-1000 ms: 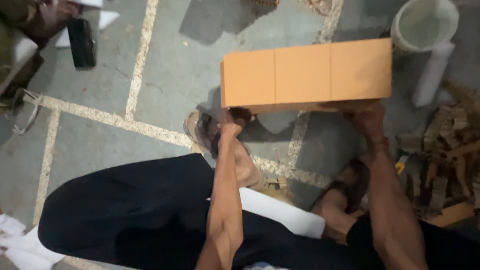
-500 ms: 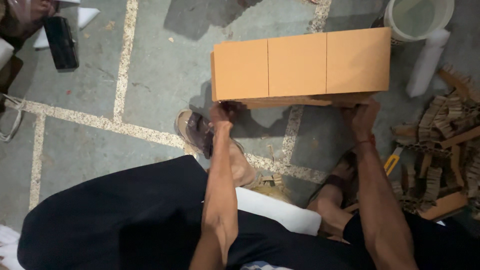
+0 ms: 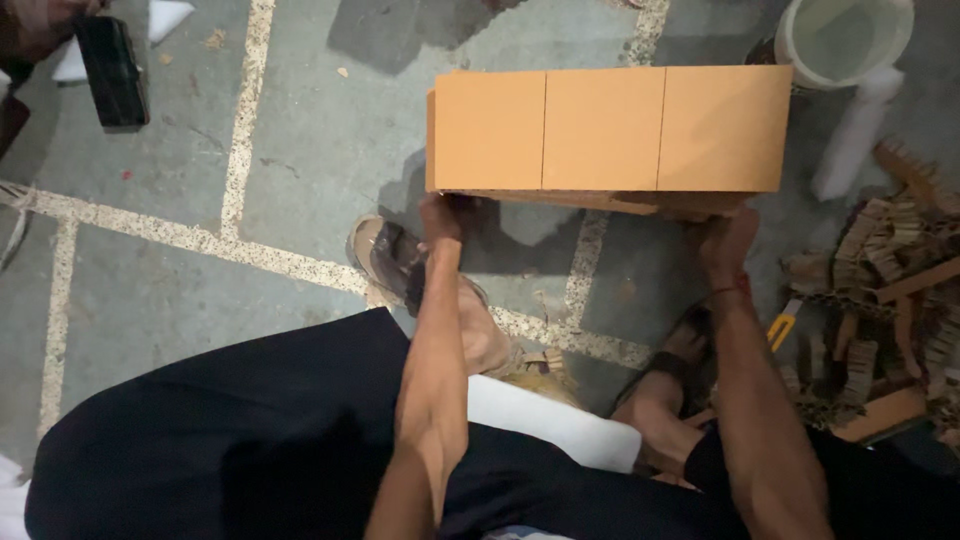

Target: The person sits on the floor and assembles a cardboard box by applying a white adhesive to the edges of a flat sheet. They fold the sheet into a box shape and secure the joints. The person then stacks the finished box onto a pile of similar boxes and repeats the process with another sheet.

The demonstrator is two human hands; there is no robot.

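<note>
While two hands grip, left hand (image 3: 440, 215), right hand (image 3: 725, 240), one cardboard box (image 3: 608, 130) (three panels)

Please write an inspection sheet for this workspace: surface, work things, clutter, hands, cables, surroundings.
Surface: grey concrete floor with pale speckled joint lines.
Work things: orange cardboard box, long, three panels on top, raised off the floor at its near side.
Clutter: cardboard scraps piled at right; yellow-handled tool beside them.
Hands: left hand grips the box's near left corner; right hand supports its near right underside.
Cables: nothing seen.
Surroundings: white bucket, white roll, black case, sandals.
</note>
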